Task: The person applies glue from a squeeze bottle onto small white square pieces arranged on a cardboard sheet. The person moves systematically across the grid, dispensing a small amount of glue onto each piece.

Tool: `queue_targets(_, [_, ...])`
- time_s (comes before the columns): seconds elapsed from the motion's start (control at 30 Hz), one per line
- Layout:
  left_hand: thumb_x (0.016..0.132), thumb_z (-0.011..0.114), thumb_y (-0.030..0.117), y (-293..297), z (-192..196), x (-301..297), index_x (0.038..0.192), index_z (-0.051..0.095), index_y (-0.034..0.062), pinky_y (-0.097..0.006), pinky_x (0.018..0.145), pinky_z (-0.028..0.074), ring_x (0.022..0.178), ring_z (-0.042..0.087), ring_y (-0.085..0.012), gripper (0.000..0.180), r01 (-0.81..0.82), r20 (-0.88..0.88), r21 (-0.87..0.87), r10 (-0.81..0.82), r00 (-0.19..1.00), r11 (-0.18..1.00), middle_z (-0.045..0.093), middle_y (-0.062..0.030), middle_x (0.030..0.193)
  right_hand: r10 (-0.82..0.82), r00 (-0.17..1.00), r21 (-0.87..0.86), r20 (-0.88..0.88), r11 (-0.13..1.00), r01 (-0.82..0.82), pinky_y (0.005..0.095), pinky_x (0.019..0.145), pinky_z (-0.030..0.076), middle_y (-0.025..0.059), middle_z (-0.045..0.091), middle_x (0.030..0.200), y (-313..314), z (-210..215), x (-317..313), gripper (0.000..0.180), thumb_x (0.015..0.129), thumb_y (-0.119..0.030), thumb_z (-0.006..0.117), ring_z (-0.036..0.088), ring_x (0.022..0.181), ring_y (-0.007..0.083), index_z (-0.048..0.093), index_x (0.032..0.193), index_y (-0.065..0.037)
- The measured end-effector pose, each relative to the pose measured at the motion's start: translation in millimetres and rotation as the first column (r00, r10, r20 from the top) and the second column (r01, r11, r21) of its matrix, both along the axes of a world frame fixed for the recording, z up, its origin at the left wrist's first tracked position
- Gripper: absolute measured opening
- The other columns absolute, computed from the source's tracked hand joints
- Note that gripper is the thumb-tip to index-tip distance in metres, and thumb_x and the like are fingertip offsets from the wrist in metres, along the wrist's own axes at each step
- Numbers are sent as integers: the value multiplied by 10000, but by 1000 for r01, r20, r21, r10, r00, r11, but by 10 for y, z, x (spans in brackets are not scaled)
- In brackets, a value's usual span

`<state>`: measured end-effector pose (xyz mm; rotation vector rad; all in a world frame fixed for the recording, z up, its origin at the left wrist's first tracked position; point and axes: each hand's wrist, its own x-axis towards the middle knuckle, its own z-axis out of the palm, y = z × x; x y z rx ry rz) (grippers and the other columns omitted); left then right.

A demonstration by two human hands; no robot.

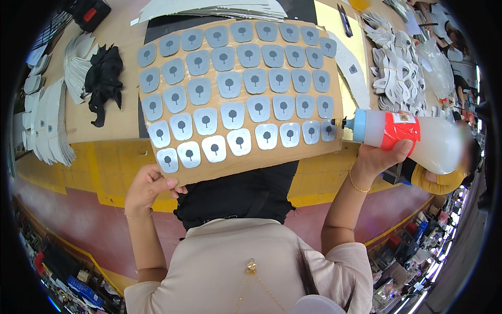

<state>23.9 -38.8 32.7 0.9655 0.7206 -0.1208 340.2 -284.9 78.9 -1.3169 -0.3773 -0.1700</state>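
Found right hand (380,156) wrapped around bottle (401,130), by 3 o'clock edge of board (261,158), with nozzle (348,123) aimed at 9 o'clock, long axis roughly 9-to-3. Found left hand (148,187) pinching board at 7 o'clock corner. Observed cloudy whitish bottle contents; cannot tell fill level. Noted silvery patches (232,114) in rows on board, end one partly behind nozzle. Recorded beyond: black cloth (104,77) at 10 o'clock, snips (345,21) at 1, white pieces (400,65) and clear bag (436,68) at 2.
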Motion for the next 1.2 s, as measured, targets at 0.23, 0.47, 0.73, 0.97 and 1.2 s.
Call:
queue_targets(0.23, [735, 635, 98, 15, 2, -1, 827, 613, -35, -231, 547, 504, 646, 629, -168, 163, 8, 3, -16, -8, 1000, 1000, 635, -114, 732, 62, 994, -158, 87, 986, -48, 340, 773, 489, 124, 469, 1060, 135, -136, -126, 743, 683, -449, 702, 503, 951, 216, 357, 1165, -1])
queue_targets(0.47, [740, 634, 86, 23, -11, -1, 840, 609, -37, -237, 547, 509, 652, 633, -177, 160, 12, 3, -42, -11, 1000, 999, 634, -112, 738, 63, 987, -277, 146, 961, -20, 326, 761, 481, 135, 476, 1043, 181, -215, -157, 760, 677, -498, 698, 506, 925, 220, 364, 1151, -7])
queue_targets(0.73, [726, 644, 109, 24, 4, 3, 866, 602, -46, -242, 536, 508, 649, 634, -190, 213, 15, -15, -26, -15, 1000, 1000, 634, -124, 747, 124, 992, -1, -9, 992, -124, 338, 742, 499, 108, 514, 984, 182, -43, -162, 681, 683, -469, 666, 545, 888, 203, 410, 1117, -11])
queue_targets(0.97, [689, 678, 214, 9, 24, 9, 878, 599, -66, -233, 521, 499, 629, 632, -193, 347, -26, 2, 2, 26, 1000, 1000, 635, -142, 734, 155, 988, -49, -24, 987, -156, 332, 729, 506, 100, 510, 994, 276, -72, -196, 724, 670, -506, 670, 553, 872, 199, 403, 1124, -9])
queue_targets(1.2, [704, 674, 208, 52, -51, -87, 949, 581, -70, -225, 540, 510, 666, 642, -184, 382, -10, 21, -4, 10, 1000, 1000, 640, -136, 792, 133, 986, -264, 104, 959, -101, 305, 714, 475, 129, 462, 1016, 398, -216, -300, 815, 648, -582, 683, 505, 881, 199, 367, 1125, -1])
